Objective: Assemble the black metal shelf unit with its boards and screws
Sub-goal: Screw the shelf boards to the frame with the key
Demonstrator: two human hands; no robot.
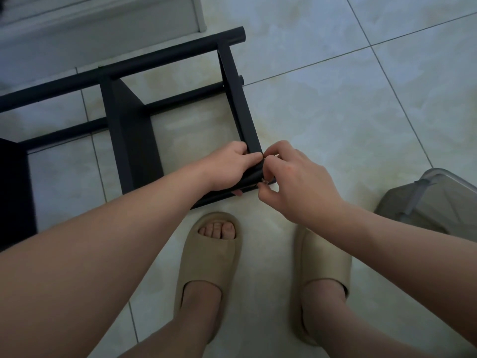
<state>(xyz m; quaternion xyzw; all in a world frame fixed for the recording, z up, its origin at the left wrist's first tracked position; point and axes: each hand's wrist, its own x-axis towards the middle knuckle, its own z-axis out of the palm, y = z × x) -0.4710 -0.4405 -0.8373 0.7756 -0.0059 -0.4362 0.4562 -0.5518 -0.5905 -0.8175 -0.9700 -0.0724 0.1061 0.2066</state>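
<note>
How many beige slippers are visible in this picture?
2. The left-foot slipper lies below the near corner of the shelf frame; the right-foot slipper is beside it, partly hidden under the right forearm.

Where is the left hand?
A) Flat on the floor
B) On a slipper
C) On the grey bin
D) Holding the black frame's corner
D: the left hand grips the near corner of the black frame, while the right hand pinches what looks like a small screw at that same corner.
</note>
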